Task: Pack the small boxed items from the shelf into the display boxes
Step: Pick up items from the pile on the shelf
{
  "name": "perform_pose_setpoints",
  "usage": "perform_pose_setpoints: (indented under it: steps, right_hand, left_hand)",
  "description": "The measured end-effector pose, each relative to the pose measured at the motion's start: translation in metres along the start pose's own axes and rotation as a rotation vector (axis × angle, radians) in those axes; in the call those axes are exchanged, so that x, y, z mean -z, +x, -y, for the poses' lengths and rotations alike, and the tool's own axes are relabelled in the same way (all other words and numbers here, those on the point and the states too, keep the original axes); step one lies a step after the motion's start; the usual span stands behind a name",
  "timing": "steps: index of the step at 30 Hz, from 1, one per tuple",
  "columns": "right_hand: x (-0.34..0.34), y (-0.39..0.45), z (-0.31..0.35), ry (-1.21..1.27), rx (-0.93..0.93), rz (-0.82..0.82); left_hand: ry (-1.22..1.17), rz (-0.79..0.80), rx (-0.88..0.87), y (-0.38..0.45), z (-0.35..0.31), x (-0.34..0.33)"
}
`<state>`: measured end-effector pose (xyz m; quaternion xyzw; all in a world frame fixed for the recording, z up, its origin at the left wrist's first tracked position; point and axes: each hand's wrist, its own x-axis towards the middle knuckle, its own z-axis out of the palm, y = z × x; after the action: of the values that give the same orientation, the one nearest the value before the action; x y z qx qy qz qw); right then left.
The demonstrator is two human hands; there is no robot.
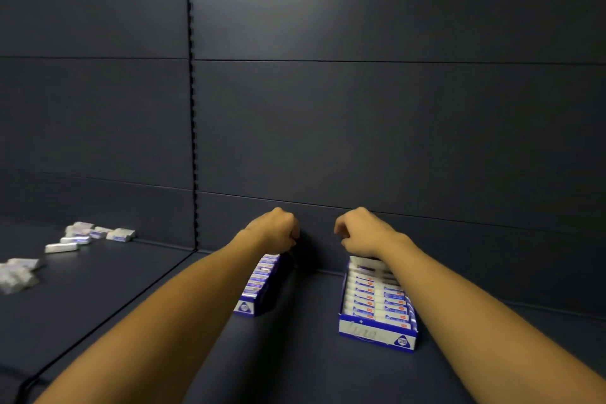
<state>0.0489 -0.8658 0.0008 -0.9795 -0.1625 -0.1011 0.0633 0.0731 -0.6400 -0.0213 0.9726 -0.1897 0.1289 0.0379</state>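
Head cam, one frame. I see both arms stretched forward over a dark shelf [295, 354], hands up against the back panel [360, 125].

Left hand [273, 228]: fingers curled under into a loose fist, knuckles up. It sits over the far end of the left display box [257, 292]. Can't tell if it grips the box's back edge or a packet; the fingertips are hidden under the hand.

Right hand [364, 233]: also curled, thumb and forefinger drawn together at the near-left side. It hovers over the far end of the right display box [377, 334]. Whether it pinches anything, I can't tell: too blurry and the palm side is turned away.

Both display boxes are blue and white, lying lengthwise toward the back panel, well apart from each other with bare shelf between. The right one shows two rows of small boxed items [373, 298], packed edge-on, nearly full. The left one is half hidden by the forearm; I see one row of packed items along its right side.

Loose small packets [95, 234] lie scattered on the adjoining shelf section at far left, beyond the slotted upright [193, 108], well away from both hands. More blurred ones sit at the left frame edge.
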Motion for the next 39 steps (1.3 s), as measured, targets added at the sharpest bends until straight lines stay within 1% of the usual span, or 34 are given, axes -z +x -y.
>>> perform_pose_setpoints:
  steps: [3,6,13,16,21,30,37,39]
  right_hand:
    - [-0.012,0.012,0.035,-0.019,0.095,0.024]
    - [-0.024,0.017,0.066,-0.025,0.135,0.049]
    - [-0.029,0.024,0.136,-0.004,0.138,0.053]
    - [-0.031,0.025,0.171,-0.006,0.142,0.042]
    - [-0.039,0.024,0.229,0.014,0.137,0.057]
    - [-0.055,0.012,0.333,0.024,0.104,0.079]
    - [-0.072,0.01,0.393,0.004,0.094,0.099]
    - [-0.074,0.014,0.405,-0.005,0.094,0.097]
  left_hand:
    - [0.025,-0.016,0.092,-0.027,0.023,0.008]
    - [0.049,-0.002,0.187,-0.059,0.048,0.015]
    - [0.088,-0.014,0.424,-0.136,0.11,0.04]
    - [0.109,-0.033,0.483,-0.165,0.138,0.05]
    - [0.161,-0.035,0.518,-0.209,0.18,0.063]
    - [0.174,-0.003,0.512,-0.279,0.251,0.079]
    - [0.172,0.048,0.474,-0.319,0.302,0.084]
    - [0.168,0.041,0.472,-0.325,0.315,0.086]
